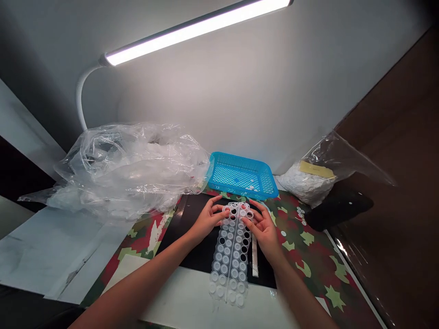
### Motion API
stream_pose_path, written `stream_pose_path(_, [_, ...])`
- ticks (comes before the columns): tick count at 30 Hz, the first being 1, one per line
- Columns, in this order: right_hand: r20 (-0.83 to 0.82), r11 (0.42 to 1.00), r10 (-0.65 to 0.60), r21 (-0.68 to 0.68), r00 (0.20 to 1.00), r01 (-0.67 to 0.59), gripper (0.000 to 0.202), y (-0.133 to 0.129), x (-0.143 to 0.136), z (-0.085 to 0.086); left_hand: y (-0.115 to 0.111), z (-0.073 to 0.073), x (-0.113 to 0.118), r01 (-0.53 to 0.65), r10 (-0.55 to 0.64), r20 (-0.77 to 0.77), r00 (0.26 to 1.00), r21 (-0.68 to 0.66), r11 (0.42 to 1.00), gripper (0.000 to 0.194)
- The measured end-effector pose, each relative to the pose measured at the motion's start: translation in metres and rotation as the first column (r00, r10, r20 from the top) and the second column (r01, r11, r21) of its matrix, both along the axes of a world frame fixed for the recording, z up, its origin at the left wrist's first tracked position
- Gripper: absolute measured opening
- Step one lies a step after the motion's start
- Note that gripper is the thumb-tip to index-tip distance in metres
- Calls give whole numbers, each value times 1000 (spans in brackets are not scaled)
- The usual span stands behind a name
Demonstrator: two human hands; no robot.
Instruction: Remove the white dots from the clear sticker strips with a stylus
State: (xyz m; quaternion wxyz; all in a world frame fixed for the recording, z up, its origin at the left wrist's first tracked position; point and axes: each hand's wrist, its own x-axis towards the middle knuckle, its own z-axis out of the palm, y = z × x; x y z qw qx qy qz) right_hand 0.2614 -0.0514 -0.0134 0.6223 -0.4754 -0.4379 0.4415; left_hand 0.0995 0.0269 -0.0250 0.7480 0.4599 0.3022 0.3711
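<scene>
My left hand [209, 219] and my right hand [264, 230] grip the far end of a translucent plastic sheet [229, 269], one at each side edge, thumbs on top. Rows of round holes run along the sheet on both sides of a long middle rib. White discs fill many of the holes. Others, mainly at the far end and along the right edge, are bare and show dark or skin behind. The sheet's near end reaches over a white board [171, 292]. Under it lies a black mat [192, 251], with a narrow white strip [254, 260] to the right.
A blue perforated basket [240, 189] with a few white bits stands behind my hands. To the left is a large clear plastic bag [137, 164]. At right are a bag of white pieces [307, 183], a black object [339, 210] and loose white discs [301, 214]. A lamp [199, 29] hangs above.
</scene>
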Motion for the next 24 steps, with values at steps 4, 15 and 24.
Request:
stream_pose_path(4, [-20, 999, 15, 35, 1000, -14, 56, -1, 4, 3, 3, -1, -2, 79, -80, -45, 996, -22, 997, 60])
stream_pose_path(15, [363, 991, -85, 132, 928, 39, 35, -4, 0, -2, -6, 8, -5, 314, -309, -59, 949, 101, 944, 34])
stream_pose_path(24, [694, 968, -225, 237, 684, 78, 17, -6, 3, 0, -5, 0, -5, 284, -269, -100, 958, 207, 936, 33])
